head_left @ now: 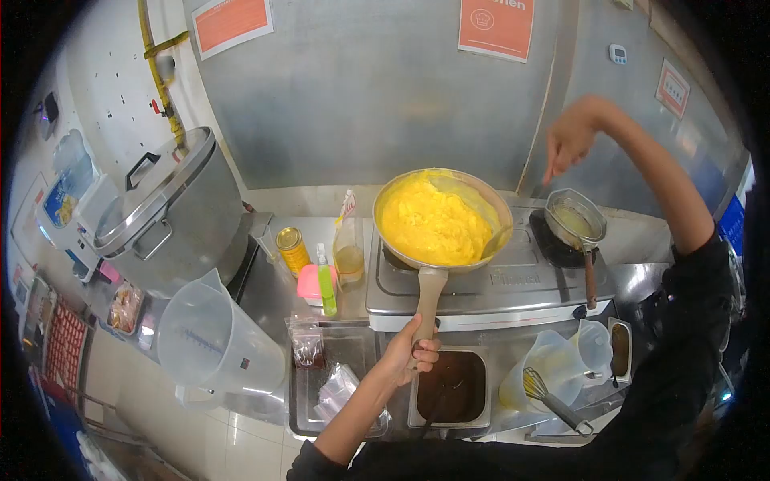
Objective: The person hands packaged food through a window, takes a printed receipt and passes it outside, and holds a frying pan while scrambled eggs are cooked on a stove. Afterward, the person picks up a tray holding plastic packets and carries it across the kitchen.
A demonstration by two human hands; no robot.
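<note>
My left hand [407,353] is wrapped round the beige handle of a frying pan [431,280]. Soft yellow scrambled egg [433,220] fills the pan, which is over the left side of a steel gas stove [481,298]. At the upper right my right hand [571,144] hangs in the air with its fingers bent down and close together; whether it holds anything is too blurred to tell. Below it, a strainer with a wooden handle [591,276] rests over a small pan on the right burner.
A large steel pot [180,224] and a clear measuring jug [212,345] stand left. A can [293,247], a green-topped bottle [326,284] and a bag are beside the stove. In front are a tray [301,401], brown sauce container [451,389] and jugs with a whisk [553,397].
</note>
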